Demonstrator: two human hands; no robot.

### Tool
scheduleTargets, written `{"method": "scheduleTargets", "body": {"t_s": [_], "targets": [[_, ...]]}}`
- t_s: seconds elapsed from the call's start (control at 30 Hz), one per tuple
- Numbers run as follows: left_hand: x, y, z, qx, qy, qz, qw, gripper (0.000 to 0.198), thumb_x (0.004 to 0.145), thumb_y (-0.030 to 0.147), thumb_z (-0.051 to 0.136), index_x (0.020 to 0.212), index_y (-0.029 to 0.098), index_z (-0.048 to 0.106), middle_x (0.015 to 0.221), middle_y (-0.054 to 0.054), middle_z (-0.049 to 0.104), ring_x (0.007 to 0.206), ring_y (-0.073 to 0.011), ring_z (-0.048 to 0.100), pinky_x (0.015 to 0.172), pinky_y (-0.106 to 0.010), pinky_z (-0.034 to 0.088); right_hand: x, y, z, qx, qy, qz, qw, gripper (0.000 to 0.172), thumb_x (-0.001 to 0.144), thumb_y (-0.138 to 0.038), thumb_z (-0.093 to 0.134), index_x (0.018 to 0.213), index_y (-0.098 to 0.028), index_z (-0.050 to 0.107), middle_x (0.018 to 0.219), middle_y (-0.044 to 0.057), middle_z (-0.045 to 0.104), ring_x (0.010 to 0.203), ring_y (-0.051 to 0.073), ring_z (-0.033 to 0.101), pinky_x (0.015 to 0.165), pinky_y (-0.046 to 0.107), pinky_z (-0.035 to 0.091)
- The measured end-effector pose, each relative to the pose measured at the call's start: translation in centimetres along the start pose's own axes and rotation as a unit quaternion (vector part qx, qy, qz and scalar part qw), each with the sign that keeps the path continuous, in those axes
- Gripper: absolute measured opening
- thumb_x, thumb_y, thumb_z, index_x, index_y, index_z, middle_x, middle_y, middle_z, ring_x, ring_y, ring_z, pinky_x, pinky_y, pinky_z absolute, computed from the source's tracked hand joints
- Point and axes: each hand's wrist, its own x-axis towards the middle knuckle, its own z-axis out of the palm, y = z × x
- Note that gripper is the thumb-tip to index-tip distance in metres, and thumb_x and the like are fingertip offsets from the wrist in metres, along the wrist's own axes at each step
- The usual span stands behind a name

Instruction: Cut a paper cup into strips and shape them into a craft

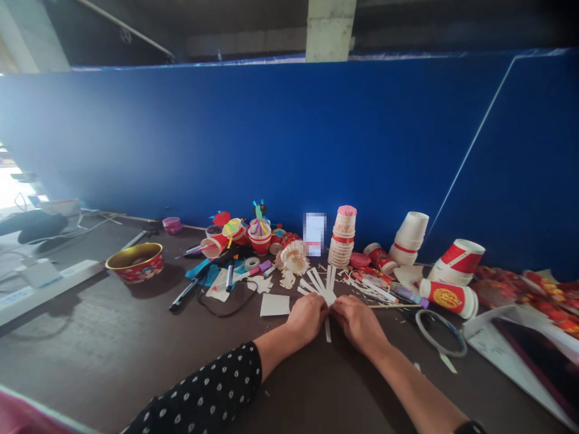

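My left hand point(306, 318) and my right hand point(357, 324) meet at the middle of the dark table point(136, 355), fingertips pinching a bundle of crossed white paper strips point(322, 289). The strips fan out away from me, and one strip point(328, 330) hangs down between my hands. Their crossing point is hidden by my fingers. A white paper square point(274, 305) lies just left of my left hand. Beyond the strips stands a pleated white paper-cup craft point(293, 258), beside a tall stack of paper cups point(341, 238).
Along the back stand a blue partition point(271, 150), several red-and-white paper cups point(456, 262), and paper crafts point(259, 237). Pens, a tape roll point(252, 263), and paper scraps lie near my hands. A gold-rimmed red bowl point(134, 262) sits left; a thin tape ring point(441, 333) lies right.
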Motion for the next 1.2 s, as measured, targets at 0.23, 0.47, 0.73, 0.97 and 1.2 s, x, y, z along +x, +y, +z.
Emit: {"method": "scheduleTargets", "body": {"t_s": [0.23, 0.47, 0.73, 0.97, 1.2], "targets": [[0.07, -0.51, -0.31, -0.03, 0.004, 0.028, 0.999, 0.022, 0.073, 0.012, 0.048, 0.084, 0.015, 0.067, 0.084, -0.006, 0.066, 0.081, -0.0186, 0.059, 0.074, -0.025, 0.044, 0.01, 0.14, -0.02, 0.01, 0.002, -0.009, 1.0, 0.031, 0.09, -0.022, 0.035, 0.071, -0.019, 0.06, 0.075, 0.002, 0.058, 0.073, 0.015, 0.049, 0.068, 0.025, 0.035], [0.03, -0.02, -0.21, 0.0, 0.0, -0.002, 1.0, 0.019, 0.078, 0.018, 0.048, 0.083, 0.017, 0.066, 0.086, -0.006, 0.065, 0.082, -0.0189, 0.059, 0.074, -0.026, 0.044, 0.08, 0.24, 0.24, 0.033, 0.006, 0.002, 0.999, 0.033, 0.09, -0.022, 0.034, 0.073, -0.018, 0.062, 0.076, 0.003, 0.059, 0.075, 0.015, 0.05, 0.068, 0.025, 0.035], [0.13, 0.0, -0.24, -0.012, 0.0, -0.013, 1.0, 0.018, 0.078, 0.019, 0.049, 0.083, 0.018, 0.067, 0.086, -0.005, 0.065, 0.083, -0.0184, 0.059, 0.075, -0.025, 0.044, 0.05, 0.36, 0.57, 0.046, 0.018, 0.012, 0.999, 0.032, 0.089, -0.022, 0.037, 0.072, -0.018, 0.063, 0.074, 0.003, 0.059, 0.074, 0.016, 0.05, 0.068, 0.026, 0.036], [0.07, -0.14, -0.04, -0.028, 0.013, -0.013, 0.999, 0.018, 0.075, 0.02, 0.053, 0.082, 0.016, 0.069, 0.084, -0.006, 0.067, 0.081, -0.0197, 0.06, 0.074, -0.026, 0.044, -0.05, 0.47, 0.7, 0.06, 0.025, 0.01, 0.998, 0.029, 0.088, -0.02, 0.039, 0.072, -0.018, 0.063, 0.074, 0.003, 0.06, 0.074, 0.016, 0.051, 0.068, 0.025, 0.036], [-0.04, -0.31, -0.11, -0.036, 0.001, 0.004, 0.999, 0.022, 0.073, 0.017, 0.052, 0.086, 0.018, 0.07, 0.086, -0.005, 0.067, 0.083, -0.0195, 0.06, 0.076, -0.027, 0.045, 0.0, 0.29, 0.36, 0.08, 0.021, 0.007, 0.997, 0.03, 0.088, -0.02, 0.038, 0.078, -0.019, 0.066, 0.077, 0.004, 0.061, 0.075, 0.016, 0.053, 0.07, 0.027, 0.037]]}}
